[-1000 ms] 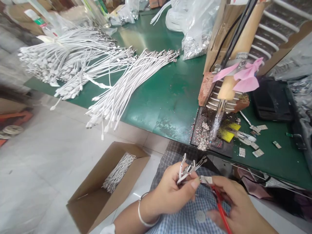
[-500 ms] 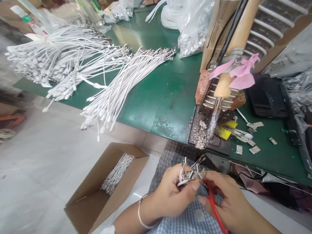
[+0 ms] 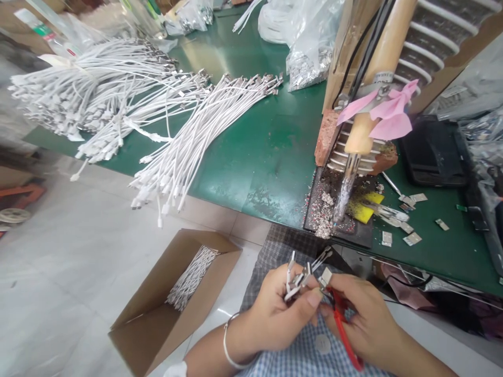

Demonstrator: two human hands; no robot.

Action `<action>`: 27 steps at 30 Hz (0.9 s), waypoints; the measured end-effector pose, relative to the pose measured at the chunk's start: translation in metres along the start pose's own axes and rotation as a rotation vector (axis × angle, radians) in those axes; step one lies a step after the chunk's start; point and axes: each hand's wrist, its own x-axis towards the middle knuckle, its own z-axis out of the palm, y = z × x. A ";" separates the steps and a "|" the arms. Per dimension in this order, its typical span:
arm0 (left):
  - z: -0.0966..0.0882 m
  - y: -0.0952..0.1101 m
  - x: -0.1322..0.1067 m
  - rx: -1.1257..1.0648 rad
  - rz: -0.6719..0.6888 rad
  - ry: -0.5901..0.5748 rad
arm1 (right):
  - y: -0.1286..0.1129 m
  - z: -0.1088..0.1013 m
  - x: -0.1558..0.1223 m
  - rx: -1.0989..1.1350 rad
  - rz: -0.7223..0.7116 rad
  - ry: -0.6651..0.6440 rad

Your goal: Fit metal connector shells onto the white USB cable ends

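Observation:
In front of my lap, my left hand (image 3: 285, 309) is closed round several white cables with metal USB plugs (image 3: 302, 277), which stick up past the thumb and fingers. My right hand (image 3: 363, 314) grips red-handled pliers or cutters (image 3: 342, 335); their jaws are mostly hidden between the two hands. One USB plug (image 3: 325, 277) stands at the right index fingertip, close to the left thumb. Soldering iron (image 3: 359, 133) with a wooden handle rests in its coil stand above my hands, pink cloth (image 3: 387, 112) tied on it.
Bundles of white cables (image 3: 204, 131) lie on the green table (image 3: 267, 152). Below the table edge stands an open cardboard box (image 3: 149, 330) holding more cables. Loose metal plug shells (image 3: 412, 239) and a yellow sponge (image 3: 366, 208) lie by the stand. A clear bag (image 3: 310, 57) sits behind.
The plugs in my left hand have turned and spread apart slightly. The red handles have shifted a little in my right hand. Both hands stay in nearly the same place.

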 end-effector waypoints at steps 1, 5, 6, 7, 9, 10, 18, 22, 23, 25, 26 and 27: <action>-0.001 -0.002 -0.001 -0.050 -0.031 -0.009 | -0.001 0.000 0.001 -0.009 -0.008 0.009; 0.000 -0.014 0.000 -0.341 -0.098 -0.071 | -0.003 0.003 0.006 0.026 -0.005 0.020; 0.000 -0.018 0.000 -0.404 -0.085 -0.072 | -0.004 0.005 0.006 0.057 0.006 0.013; 0.001 -0.021 0.001 -0.450 -0.066 -0.066 | -0.003 0.008 0.006 0.098 0.017 0.003; 0.003 -0.026 0.001 -0.496 -0.024 -0.048 | -0.003 0.014 0.006 0.212 0.039 -0.018; 0.003 -0.028 0.001 -0.503 -0.011 -0.044 | -0.003 0.017 0.005 0.280 0.049 -0.027; 0.002 -0.031 -0.009 -0.486 -0.018 -0.085 | 0.000 0.045 -0.013 0.759 0.206 -0.099; 0.004 -0.038 -0.011 -0.467 -0.030 -0.071 | -0.001 0.061 -0.025 0.914 0.341 -0.014; 0.005 -0.039 -0.011 -0.458 -0.035 -0.066 | -0.002 0.064 -0.028 0.922 0.360 0.025; 0.006 -0.042 -0.011 -0.433 -0.045 -0.047 | -0.004 0.068 -0.030 0.917 0.374 0.091; 0.007 -0.042 -0.012 -0.421 -0.048 -0.034 | -0.005 0.069 -0.030 0.910 0.374 0.106; 0.008 -0.042 -0.012 -0.412 -0.051 -0.020 | -0.006 0.069 -0.029 0.901 0.377 0.114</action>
